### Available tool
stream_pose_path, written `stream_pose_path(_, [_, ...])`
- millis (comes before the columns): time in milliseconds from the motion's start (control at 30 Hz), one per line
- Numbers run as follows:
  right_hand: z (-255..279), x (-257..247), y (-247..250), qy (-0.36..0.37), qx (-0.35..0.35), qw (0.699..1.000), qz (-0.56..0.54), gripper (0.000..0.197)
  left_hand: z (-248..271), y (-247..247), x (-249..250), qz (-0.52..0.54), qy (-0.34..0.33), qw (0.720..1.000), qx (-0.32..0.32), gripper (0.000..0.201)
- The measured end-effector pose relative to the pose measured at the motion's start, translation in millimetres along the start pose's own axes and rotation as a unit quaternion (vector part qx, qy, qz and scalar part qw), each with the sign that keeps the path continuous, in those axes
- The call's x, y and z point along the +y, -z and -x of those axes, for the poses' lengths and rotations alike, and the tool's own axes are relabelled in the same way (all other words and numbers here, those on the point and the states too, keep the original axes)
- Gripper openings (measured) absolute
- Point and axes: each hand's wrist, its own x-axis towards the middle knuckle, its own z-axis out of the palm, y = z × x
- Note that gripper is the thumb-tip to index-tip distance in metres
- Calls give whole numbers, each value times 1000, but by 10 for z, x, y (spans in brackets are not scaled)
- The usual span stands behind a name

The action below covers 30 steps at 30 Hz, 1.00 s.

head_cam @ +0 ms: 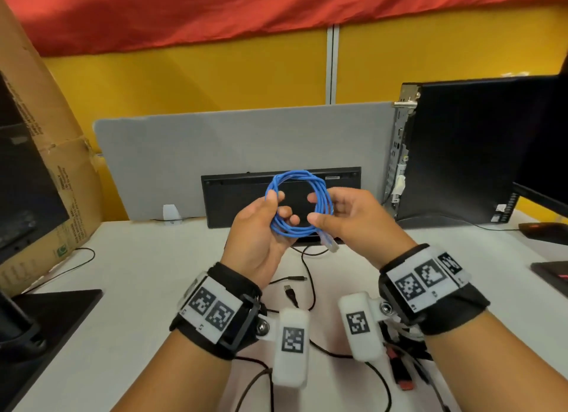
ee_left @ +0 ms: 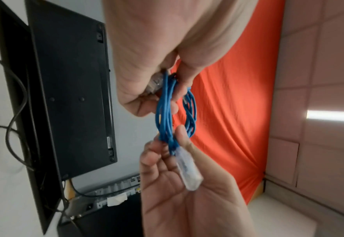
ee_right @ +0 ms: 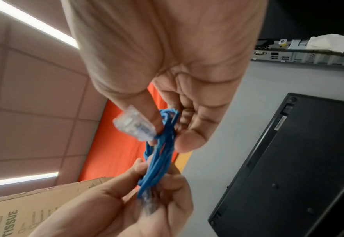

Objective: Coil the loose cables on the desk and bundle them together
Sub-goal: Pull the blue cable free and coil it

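Note:
A blue network cable (head_cam: 292, 231), wound into a round coil, is held up in the air above the white desk (head_cam: 138, 288). My left hand (head_cam: 280, 208) grips the coil's left side, thumb on top and fingers curled under. In the left wrist view the left hand (ee_left: 167, 89) also holds one clear plug (ee_left: 153, 83) against the loops. My right hand (head_cam: 316, 208) pinches the coil's right side. The other clear plug (head_cam: 330, 244) hangs free below it, and shows beside the thumb in the right wrist view (ee_right: 134, 126). Loose black cables (head_cam: 307, 276) lie on the desk beneath.
A black keyboard (head_cam: 230, 202) leans upright against a grey divider (head_cam: 184, 153) behind the hands. A black PC tower (head_cam: 455, 153) stands at the right and a cardboard box (head_cam: 46, 135) at the left. A monitor base (head_cam: 46, 313) sits front left. Red-and-black connectors (head_cam: 402, 374) lie front right.

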Motion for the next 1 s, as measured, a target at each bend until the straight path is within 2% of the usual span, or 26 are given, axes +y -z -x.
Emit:
stream_pose_path(67, [6,-57,87,-41,2,999,-1,37,1,-48,24,-113,-21,993,15,18])
stream_pose_path(100, [15,-85,142,-66,6,998,-7,42,6,-73,43,-188,-32,981,28,18])
stream_pose_path(167, [53,-133,242,-100,27,994,-24,40,29,-132,86,-310,-35,949,45,19])
stream_pose_path(233, [106,-162,338,-121,43,992,-18,32,61,-202,112,-363,-9,931,47,18])
stream_pose_path(433, [368,-172,627,-193,67,978,39,9,196,-499,4,-445,70,892,28,24])
stream_pose_path(667, [704,-33,842,-301,73,947,85,12,362,-735,-455,-484,182,856,20,26])
stream_pose_path(767, [790,55,874,-334,64,931,131,17,341,-749,-647,-509,201,837,22,27])
stream_pose_path(933, [844,230,870,-354,59,918,170,20,271,-742,-883,-580,225,783,21,23])
stream_pose_path(1000, [849,303,863,-355,56,914,186,19,256,-722,-937,-602,225,766,2,19])
